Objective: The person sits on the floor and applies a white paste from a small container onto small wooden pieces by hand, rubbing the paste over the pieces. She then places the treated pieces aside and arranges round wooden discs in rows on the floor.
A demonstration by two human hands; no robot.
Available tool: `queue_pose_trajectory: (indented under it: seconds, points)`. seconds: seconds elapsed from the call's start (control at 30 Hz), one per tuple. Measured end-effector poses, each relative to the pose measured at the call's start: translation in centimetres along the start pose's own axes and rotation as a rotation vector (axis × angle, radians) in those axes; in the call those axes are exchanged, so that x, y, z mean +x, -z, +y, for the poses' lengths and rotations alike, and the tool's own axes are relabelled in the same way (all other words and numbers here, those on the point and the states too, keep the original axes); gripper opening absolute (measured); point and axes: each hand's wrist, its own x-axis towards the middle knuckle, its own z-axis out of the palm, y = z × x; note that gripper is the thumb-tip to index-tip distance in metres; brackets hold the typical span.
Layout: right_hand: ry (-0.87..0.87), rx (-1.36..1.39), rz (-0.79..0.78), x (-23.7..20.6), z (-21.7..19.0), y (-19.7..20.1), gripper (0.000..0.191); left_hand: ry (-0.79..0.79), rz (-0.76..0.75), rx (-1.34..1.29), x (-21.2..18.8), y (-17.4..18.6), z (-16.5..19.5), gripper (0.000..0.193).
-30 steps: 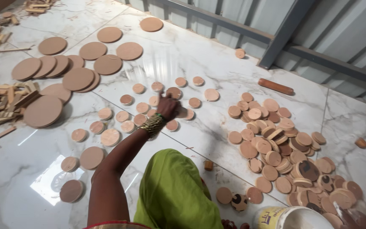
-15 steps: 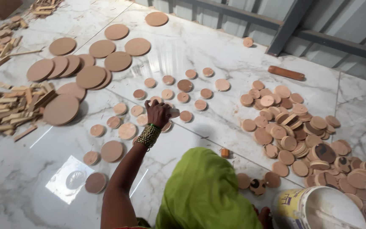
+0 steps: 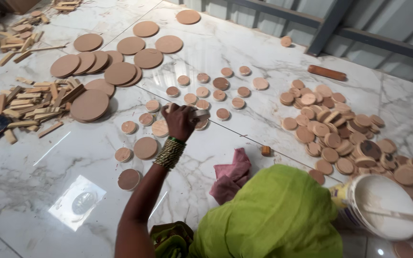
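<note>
While kneeling on glossy white marble floor (image 3: 273,143) beside grey metal wall (image 3: 397,24), left hand (image 3: 180,122) clenched around small wooden disc (image 3: 201,113); right hand unseen.

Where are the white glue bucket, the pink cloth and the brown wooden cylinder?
white glue bucket (image 3: 383,210), head view, inner white surface.
pink cloth (image 3: 231,176), head view, middle fold.
brown wooden cylinder (image 3: 327,72), head view, mid-length.

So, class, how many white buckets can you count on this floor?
1: the white bucket stands at the lower right, beside the heap of small wooden discs, with a stick resting inside. None looks hidden.
</note>
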Motion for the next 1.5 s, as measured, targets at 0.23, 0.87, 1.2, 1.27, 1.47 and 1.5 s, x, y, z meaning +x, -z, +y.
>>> queue_pose_trajectory:
  seconds: [0.23,0.87,1.2,1.27,1.47,1.5]
  points:
    - [0.179,-0.367,0.134,2.6,-5.5,8.0,0.042,-0.071,0.048,0.03,0.2,5.1,-0.5,0.019]
    - [-0.518,-0.008,-0.028,-8.3,-4.3,0.7,0.036,-0.177,0.091,0.079,4.0,6.0,2.1,0.023]
    - [-0.431,-0.365,0.245,-6.2,-14.1,-7.8,0.074,-0.322,-0.017,0.072,8.5,-3.4,7.3,0.019]
    - [-0.439,-0.406,0.276,-6.1,-13.6,-8.3,0.083,-0.36,-0.023,0.053,9.0,-4.1,8.3,0.022]
    - [-0.429,-0.409,0.289,-6.5,-11.7,-8.7,0.089,-0.387,-0.039,-0.034,10.3,-7.6,11.7,0.02]
    - [-0.433,-0.41,0.281,-6.4,-11.3,-8.7,0.09,-0.372,-0.072,-0.036,10.7,-8.4,12.3,0.017]
